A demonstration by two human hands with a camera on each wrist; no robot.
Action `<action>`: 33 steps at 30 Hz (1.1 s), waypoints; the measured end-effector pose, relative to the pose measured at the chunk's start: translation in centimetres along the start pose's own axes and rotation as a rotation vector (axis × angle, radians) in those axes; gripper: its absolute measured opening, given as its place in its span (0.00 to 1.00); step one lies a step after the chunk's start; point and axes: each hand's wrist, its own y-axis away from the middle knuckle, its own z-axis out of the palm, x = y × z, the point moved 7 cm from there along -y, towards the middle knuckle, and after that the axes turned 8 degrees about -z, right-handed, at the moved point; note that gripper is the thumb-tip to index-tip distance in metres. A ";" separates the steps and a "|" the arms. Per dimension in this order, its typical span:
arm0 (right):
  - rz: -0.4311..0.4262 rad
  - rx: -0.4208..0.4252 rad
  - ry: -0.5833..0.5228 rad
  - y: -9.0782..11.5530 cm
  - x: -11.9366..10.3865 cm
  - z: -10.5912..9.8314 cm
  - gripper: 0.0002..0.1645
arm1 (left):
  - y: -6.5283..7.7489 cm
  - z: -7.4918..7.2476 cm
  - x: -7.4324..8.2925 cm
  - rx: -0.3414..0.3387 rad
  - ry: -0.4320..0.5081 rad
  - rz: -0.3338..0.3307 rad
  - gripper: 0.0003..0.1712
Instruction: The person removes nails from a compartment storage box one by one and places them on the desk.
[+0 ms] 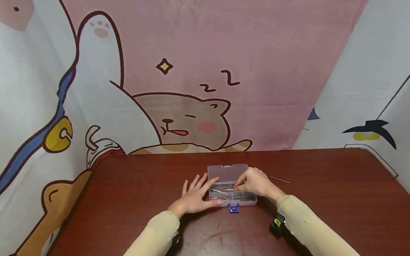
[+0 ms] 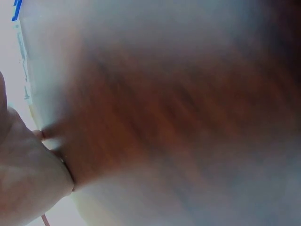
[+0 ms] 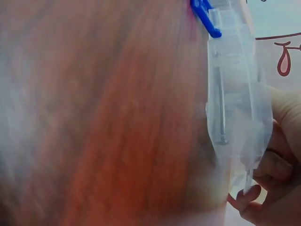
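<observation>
A clear plastic compartment box (image 1: 252,202) stands with its lid (image 1: 227,172) raised at the back and a blue latch (image 1: 233,208) at the front. Several thin metal rods (image 1: 217,191) lie in its compartments. My left hand (image 1: 194,197) rests at the box's left side, fingers spread, thumb by the front left corner. Over the right half of the box, my right hand (image 1: 256,181) has its fingers curled down inside, thumb and forefinger pinching a short silver rod (image 1: 229,190). The right wrist view shows a rod (image 3: 221,106) through the box's clear wall.
Another thin metal rod (image 1: 280,180) lies on the brown wooden table (image 1: 330,198), right of the box. A cartoon-printed cloth (image 1: 257,54) hangs behind the table's far edge.
</observation>
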 end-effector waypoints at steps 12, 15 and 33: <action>-0.033 -0.003 0.041 -0.3 -0.5 -0.1 0.02 | 0.1 -0.4 0.2 0.015 0.004 0.004 0.44; -0.029 -0.002 0.047 -0.3 -0.3 0.0 0.02 | 0.1 -0.4 0.2 0.014 0.001 0.006 0.44; -0.193 -0.089 -0.037 0.0 -0.5 0.0 0.04 | 0.1 0.1 0.1 -0.006 -0.005 -0.003 0.45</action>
